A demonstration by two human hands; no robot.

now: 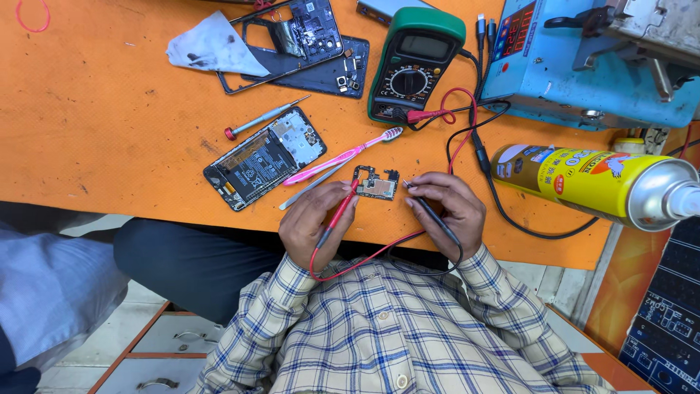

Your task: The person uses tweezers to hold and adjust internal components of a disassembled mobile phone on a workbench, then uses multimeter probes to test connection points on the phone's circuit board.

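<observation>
Orange bench point(109, 124): circuit board point(376, 184) between both hands point(383, 215).

You worked under bright, even light that left only faint shadows beneath your right hand point(448, 211) and left hand point(317, 222). Glare struck the metal shoulder of the spray can point(583, 182) to the right of your right hand. Focus stayed sharp around the hands, while the can's nearest end looked enlarged and slightly soft.

One head-worn camera looks steeply down, close over the orange workbench point(109, 109) and lap.
</observation>
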